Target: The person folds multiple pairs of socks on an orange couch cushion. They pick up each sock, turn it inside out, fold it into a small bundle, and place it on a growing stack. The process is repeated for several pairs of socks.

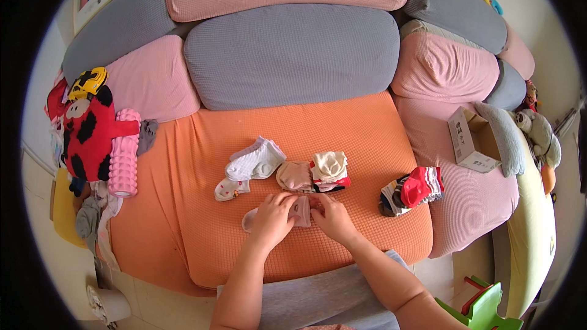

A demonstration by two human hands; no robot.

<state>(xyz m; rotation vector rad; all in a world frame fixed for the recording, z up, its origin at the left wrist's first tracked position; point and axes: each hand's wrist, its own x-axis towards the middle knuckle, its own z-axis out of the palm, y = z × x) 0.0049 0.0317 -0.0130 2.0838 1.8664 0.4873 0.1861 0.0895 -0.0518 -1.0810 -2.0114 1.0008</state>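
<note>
A pale pink sock lies flat on the orange sofa seat in front of me, a small motif near its cuff. My left hand covers its middle, and the toe sticks out on the left. At the cuff's right edge, the fingers of my right hand are curled on the fabric. Just beyond are white socks, a sock with small coloured marks, a folded beige-pink sock pile and a stack topped by a cream sock. Farther right lies a pile with red socks on top.
An open cardboard box stands on the pink section at right. A red-and-black plush toy, a pink foam roller and clothes crowd the left. Grey cushions line the back. A green child's chair is at lower right.
</note>
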